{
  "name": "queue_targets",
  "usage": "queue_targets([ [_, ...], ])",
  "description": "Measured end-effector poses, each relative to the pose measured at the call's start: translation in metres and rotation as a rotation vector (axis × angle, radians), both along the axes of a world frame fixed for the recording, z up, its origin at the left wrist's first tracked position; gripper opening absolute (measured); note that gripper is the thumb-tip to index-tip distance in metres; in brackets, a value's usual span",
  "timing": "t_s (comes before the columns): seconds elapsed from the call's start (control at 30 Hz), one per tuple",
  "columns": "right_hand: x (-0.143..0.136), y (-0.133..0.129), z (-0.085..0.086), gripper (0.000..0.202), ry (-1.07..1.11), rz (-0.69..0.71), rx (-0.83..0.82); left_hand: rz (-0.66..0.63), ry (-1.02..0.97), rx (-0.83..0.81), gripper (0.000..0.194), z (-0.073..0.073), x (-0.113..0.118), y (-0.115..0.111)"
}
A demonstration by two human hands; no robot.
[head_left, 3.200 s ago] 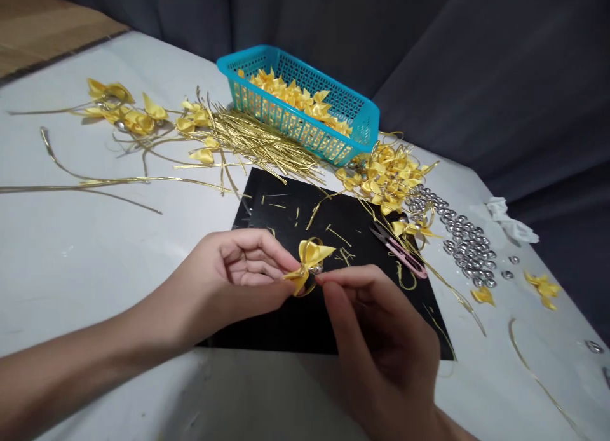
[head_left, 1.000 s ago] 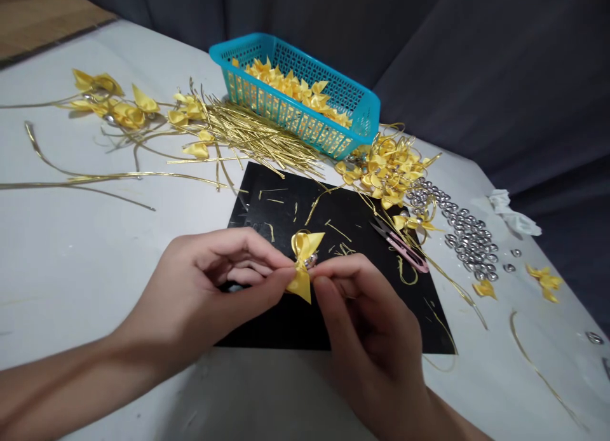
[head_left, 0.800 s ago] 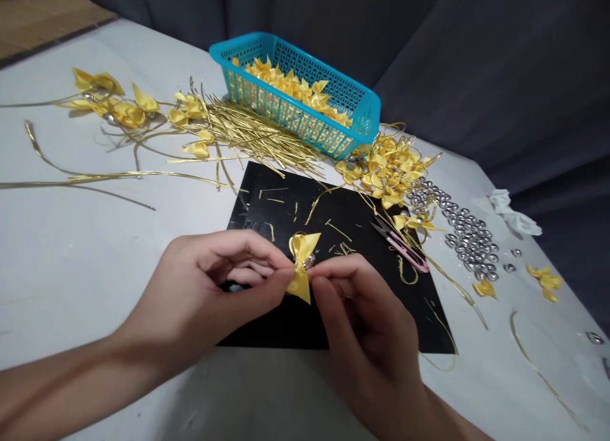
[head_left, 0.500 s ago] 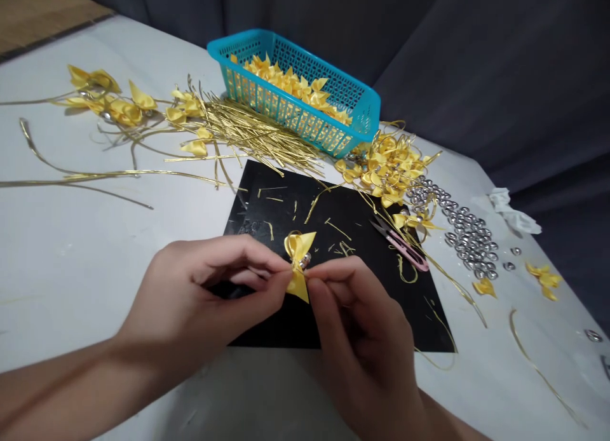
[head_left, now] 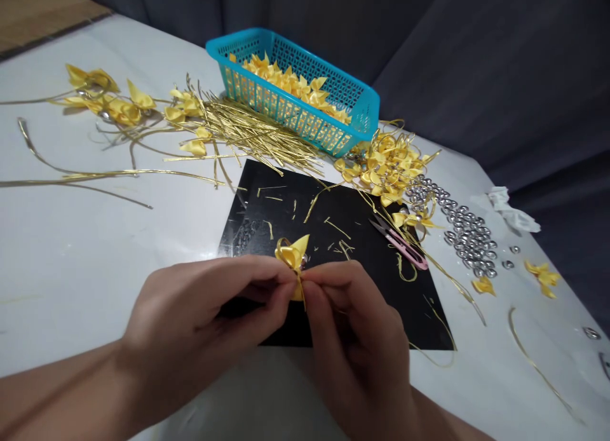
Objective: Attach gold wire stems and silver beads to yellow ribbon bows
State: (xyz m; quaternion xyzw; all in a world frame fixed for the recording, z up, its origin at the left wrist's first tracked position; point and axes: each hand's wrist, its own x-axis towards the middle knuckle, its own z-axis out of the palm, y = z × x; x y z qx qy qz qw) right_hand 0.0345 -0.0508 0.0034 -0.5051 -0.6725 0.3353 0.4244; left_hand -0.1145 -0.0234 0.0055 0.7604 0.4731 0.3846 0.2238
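Observation:
A yellow ribbon bow (head_left: 294,253) with a gold cord loop and a small silvery bead is pinched between my two hands over the black mat (head_left: 267,206). My left hand (head_left: 214,320) closes thumb and index finger on its left side at the middle. From the other side, my right hand (head_left: 357,333) is pinched at the same spot, on the gold cord around the bow. The fingertips nearly meet and hide the knot. A short cord end hangs below them, in front of the lower ribbon tail.
Behind the mat stands a blue basket (head_left: 295,104) of yellow bows, beside a heap of gold cords (head_left: 257,133). Pink-handled thread snips (head_left: 400,241) lie at the mat's right. Further right are finished-looking bows (head_left: 388,164) and silvery beads (head_left: 469,237). Cord scraps litter the mat.
Both hands have drawn closer together and the bow has shifted slightly left and down, its lower tail now more covered by my fingers. Things on the table lie as before.

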Motion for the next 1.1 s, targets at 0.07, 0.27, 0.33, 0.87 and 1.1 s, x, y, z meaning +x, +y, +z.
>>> queue_targets([
  [0.07,0.0,0.002,0.001,0.014,0.008,-0.005,0.009,0.01,-0.017,-0.009,0.013,0.001,0.001,0.001],
  [0.27,0.007,0.004,0.003,0.012,0.025,-0.067,-0.006,0.058,-0.139,-0.083,0.009,-0.002,-0.002,0.005],
  [0.33,0.009,0.004,0.004,0.014,0.034,-0.064,0.007,0.055,-0.158,-0.087,0.008,-0.003,-0.002,0.006],
  [0.87,0.009,0.008,0.002,0.021,-0.011,-0.054,0.143,-0.088,-0.099,-0.027,0.012,-0.003,-0.003,0.006],
  [1.1,0.009,0.014,0.013,0.011,-0.164,-0.093,0.155,-0.14,-0.092,-0.067,0.014,-0.008,-0.003,0.006],
])
